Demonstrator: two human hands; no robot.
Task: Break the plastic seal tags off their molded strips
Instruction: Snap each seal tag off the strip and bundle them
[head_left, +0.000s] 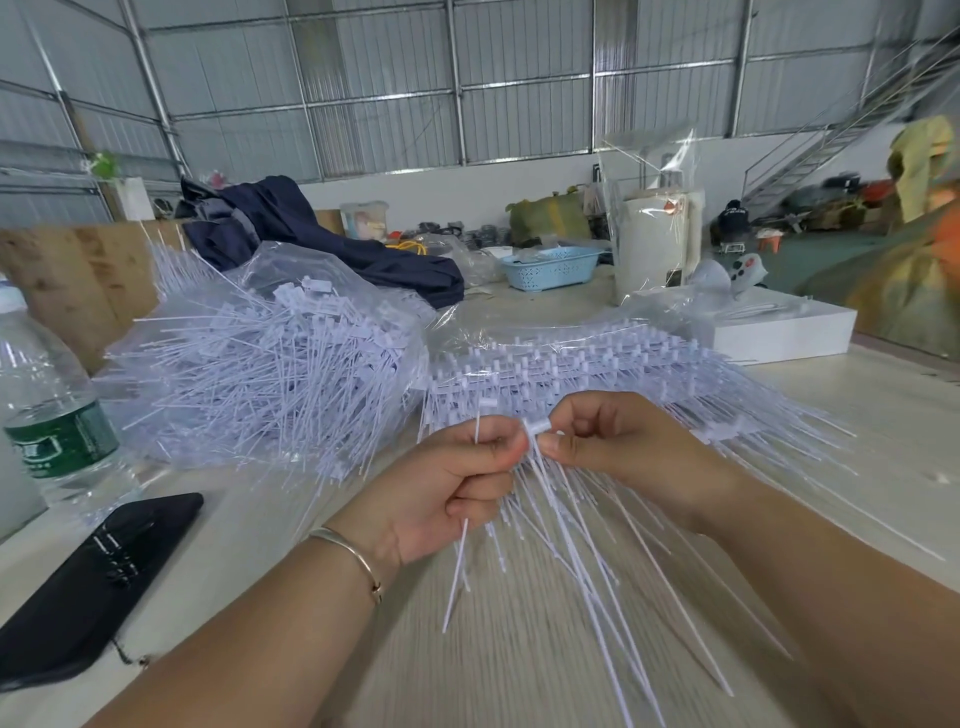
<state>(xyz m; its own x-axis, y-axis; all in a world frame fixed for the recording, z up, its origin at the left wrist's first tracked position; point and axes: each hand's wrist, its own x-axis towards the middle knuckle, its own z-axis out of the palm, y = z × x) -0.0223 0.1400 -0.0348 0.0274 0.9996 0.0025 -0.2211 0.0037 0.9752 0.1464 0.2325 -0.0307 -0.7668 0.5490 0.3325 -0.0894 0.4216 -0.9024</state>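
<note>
Pinching one seal tag (537, 427) between my left hand (457, 483) and right hand (613, 441) before the strip stack (597, 364), twisting carelessly could snap its tail.

Bare forearms; a thin metal bangle (349, 555) circles the left wrist.
</note>
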